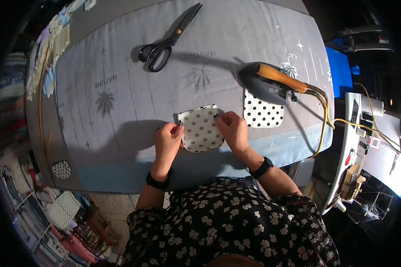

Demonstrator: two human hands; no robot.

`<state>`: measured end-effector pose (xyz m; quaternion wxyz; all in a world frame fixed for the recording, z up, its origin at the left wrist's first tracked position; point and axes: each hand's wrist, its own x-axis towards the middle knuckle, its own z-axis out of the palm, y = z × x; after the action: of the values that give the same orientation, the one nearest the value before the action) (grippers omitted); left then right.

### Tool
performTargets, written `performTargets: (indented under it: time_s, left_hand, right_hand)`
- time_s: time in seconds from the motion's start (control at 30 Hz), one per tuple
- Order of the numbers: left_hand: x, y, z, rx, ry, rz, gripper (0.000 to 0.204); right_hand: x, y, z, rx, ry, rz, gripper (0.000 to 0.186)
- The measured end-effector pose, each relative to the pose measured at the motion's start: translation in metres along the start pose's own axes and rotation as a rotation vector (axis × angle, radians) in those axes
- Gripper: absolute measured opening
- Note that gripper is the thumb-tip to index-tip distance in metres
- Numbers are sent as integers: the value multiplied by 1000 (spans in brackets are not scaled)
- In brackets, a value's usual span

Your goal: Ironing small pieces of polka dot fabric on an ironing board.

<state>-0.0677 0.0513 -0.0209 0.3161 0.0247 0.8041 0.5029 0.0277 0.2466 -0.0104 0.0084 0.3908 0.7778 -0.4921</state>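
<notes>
A white pocket-shaped fabric piece with polka dots (pixel 201 129) lies near the front edge of the padded table, its straight top edge folded over. Its dots look greyish, as if showing through from the other face. My left hand (pixel 168 138) pinches its left side, thumb and fingers together. On the opposite side, my right hand (pixel 233 131) is closed on the edge just under the upper right corner. To the right, an iron with a wooden handle (pixel 267 82) rests partly over another polka-dot piece (pixel 263 112), whose dots show black.
Large black scissors (pixel 167 46) lie at the far middle of the grey padded table (pixel 142 89). The iron's yellow cord (pixel 326 120) runs off the right edge. A small dotted piece (pixel 61 169) sits at the left edge. A sewing machine (pixel 353 180) stands at right.
</notes>
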Motion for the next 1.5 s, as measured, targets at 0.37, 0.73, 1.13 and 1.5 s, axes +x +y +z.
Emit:
performTargets:
  time_s: [0.37,0.73,1.13,1.5]
  left_hand:
    - [-1,4,2,88,29,-35,24]
    - [-3,19,5,145,36,-129,23]
    - [-12,9,2,67,36,-83,23]
    - [-15,-15,-1,212,10,15,21]
  right_hand:
    - [-6,4,-1,177,2,16,20]
    - [-8,1,-3,103,28,12,22]
    - [-36,20,-17,133,-46,67,23]
    - [-38,29,-12,159,-31,60,26]
